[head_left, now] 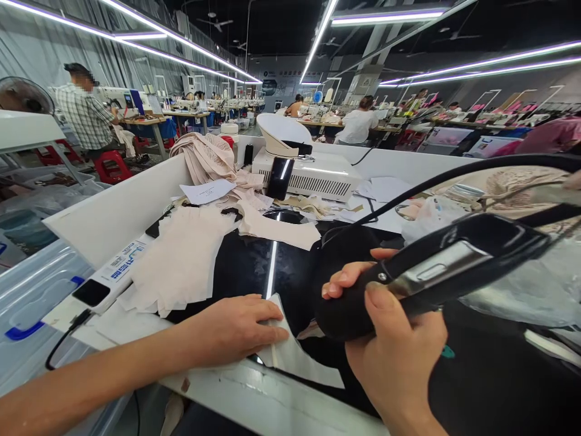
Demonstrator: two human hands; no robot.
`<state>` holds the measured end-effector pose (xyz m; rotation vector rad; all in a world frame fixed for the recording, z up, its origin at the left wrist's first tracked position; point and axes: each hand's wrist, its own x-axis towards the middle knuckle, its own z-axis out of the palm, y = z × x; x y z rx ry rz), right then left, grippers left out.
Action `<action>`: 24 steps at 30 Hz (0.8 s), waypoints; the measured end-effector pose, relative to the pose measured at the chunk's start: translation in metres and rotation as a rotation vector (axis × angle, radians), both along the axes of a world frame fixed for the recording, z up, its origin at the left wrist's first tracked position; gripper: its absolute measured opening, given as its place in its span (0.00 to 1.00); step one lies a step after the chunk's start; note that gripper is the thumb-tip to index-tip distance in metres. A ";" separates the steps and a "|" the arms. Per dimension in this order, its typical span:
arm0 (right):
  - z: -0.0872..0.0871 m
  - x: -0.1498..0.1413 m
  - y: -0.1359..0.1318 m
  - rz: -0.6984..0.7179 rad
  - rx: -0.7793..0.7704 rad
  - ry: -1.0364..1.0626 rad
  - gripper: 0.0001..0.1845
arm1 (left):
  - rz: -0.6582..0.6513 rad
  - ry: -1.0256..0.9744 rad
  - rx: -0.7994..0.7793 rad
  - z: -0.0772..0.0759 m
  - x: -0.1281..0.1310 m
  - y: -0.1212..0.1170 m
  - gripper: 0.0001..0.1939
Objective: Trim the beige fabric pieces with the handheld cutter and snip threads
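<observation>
My right hand (399, 345) is wrapped round the rounded black end of a corded hand tool (436, 266) with a metal plate on its side. The tool is tilted, and its underside is hidden. Below and left of it, my left hand (240, 327) lies with fingers stretched over a curved, whitish cut fabric piece (304, 360), pressing it on the glossy black work surface (247, 260). A narrow strip runs along the piece near my fingertips. Left of the surface spreads a pile of pale beige cut pieces (177, 260), and a curved beige piece (276, 227) lies at the back.
A white vented box (308, 175) stands behind with a phone (280, 178) leaning on it. A white power-strip-like device (113, 278) sits at left. The tool's black cable (454, 175) arches across the right. Clear plastic bins (49, 297) stand left; other people work beyond.
</observation>
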<state>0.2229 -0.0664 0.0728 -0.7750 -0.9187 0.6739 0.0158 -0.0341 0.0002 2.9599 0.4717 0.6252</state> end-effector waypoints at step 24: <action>-0.014 0.013 -0.018 -0.057 -0.015 -0.058 0.22 | 0.013 -0.058 0.007 -0.003 0.007 -0.003 0.07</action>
